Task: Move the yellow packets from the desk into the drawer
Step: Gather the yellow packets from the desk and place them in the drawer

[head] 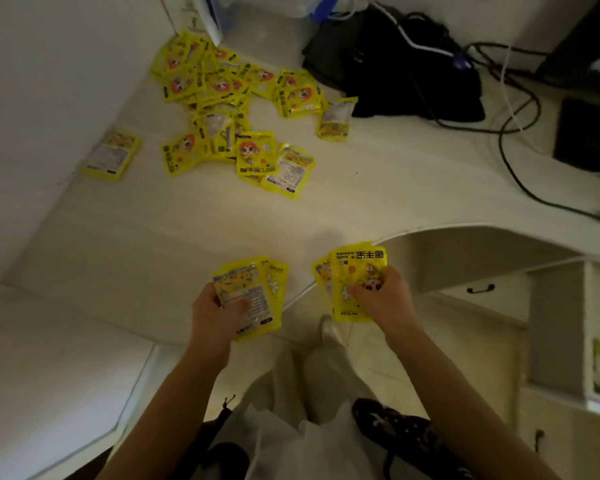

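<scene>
Two hands hold small fans of yellow packets, about three in the left hand (212,311) and two or three in the right hand (383,299), while beyond both grips lie one loose heap (229,109) too overlapped to count and one separate stack (112,154).

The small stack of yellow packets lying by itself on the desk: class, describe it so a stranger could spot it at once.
Start at the pale desk and find the big scattered heap of yellow packets at its far side. Look left of that heap, toward the wall: a small stack lies there alone. Unlike its loose, overlapping neighbours, it is squared up neatly, printed back upward, touching no other packet.
</scene>
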A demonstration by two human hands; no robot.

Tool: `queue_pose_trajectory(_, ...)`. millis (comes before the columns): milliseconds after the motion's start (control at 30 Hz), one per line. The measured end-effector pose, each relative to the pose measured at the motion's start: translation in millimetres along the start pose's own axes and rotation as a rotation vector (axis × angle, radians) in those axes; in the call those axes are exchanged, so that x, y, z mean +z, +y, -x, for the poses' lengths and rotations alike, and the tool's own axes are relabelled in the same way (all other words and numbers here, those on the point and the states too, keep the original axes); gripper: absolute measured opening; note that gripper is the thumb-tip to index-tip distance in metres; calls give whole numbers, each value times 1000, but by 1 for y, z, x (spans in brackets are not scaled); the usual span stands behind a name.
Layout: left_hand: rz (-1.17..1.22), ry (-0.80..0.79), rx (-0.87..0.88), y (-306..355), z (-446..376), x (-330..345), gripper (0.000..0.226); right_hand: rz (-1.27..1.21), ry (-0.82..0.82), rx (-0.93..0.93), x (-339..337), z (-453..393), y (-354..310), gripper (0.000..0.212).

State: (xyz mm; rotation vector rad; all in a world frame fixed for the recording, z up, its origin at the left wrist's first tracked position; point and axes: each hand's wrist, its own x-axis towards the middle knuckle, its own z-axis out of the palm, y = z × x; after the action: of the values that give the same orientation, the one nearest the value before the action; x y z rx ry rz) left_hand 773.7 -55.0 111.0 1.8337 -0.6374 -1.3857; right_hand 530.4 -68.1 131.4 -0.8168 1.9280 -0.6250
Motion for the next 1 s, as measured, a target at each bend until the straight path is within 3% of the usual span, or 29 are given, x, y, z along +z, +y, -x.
queue_pose_trajectory(500,-336,-301,72,-39,72,85,29,-190,274,190,-91,96,128,33)
queue_pose_trajectory(1000,-437,-602,55,-149,260,204,31,-487,507,377,-220,231,308,28)
